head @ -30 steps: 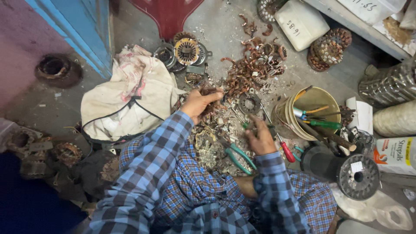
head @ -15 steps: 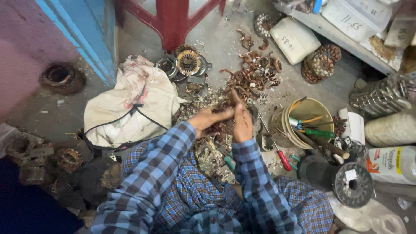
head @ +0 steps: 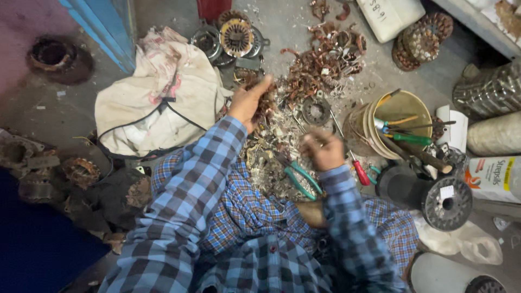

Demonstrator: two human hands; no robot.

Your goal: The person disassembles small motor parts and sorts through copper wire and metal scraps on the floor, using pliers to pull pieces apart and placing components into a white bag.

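A clump of copper wire scrap (head: 267, 103) lay on the floor (head: 70, 108) at the far side of the debris pile, gripped by the left hand (head: 248, 101). The right hand (head: 324, 150), nearer and rightward, was curled shut; its contents could not be determined. Green-handled pliers (head: 299, 179) lay just beside it.

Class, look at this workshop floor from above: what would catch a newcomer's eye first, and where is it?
First, the heap of copper wire scraps at top centre, with the left hand gripping a clump at its edge. Then the green-handled pliers lying below the right hand, and the cream bucket of tools to the right.
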